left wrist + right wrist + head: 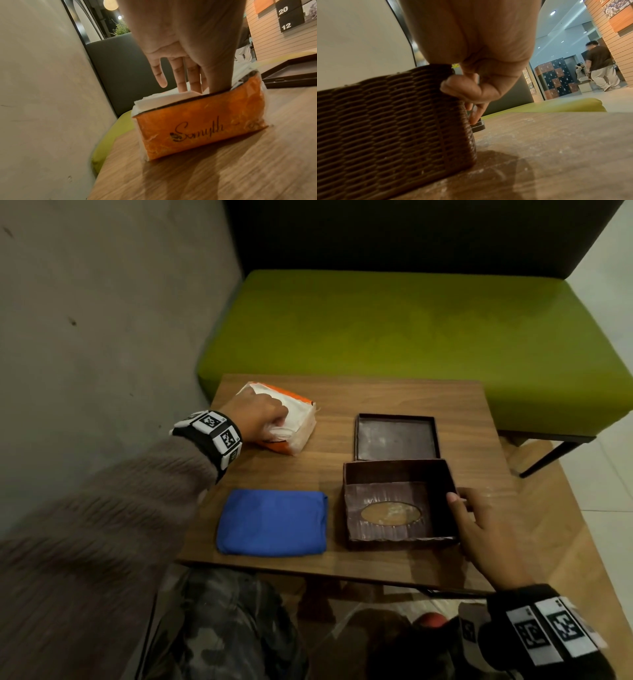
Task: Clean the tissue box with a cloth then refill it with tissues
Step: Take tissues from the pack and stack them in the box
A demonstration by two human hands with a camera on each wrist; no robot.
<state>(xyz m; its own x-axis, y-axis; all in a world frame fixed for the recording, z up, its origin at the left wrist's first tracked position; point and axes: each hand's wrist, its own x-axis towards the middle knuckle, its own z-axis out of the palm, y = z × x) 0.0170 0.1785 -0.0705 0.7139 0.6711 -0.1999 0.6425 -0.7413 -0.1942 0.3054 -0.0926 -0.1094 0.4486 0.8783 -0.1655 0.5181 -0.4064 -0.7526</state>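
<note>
An orange tissue pack lies at the table's far left, its top torn open and white tissues showing. My left hand reaches into that opening, with its fingers behind the stack and its thumb in front. The brown woven tissue box rests upside down at the right, hollow, its oval slot on the table. My right hand grips its right wall, thumb over the rim. The box's flat base panel lies just behind it. A folded blue cloth lies at the front left.
The small wooden table stands against a grey wall on the left, with a green bench behind it. In the right wrist view, people stand far off in the room.
</note>
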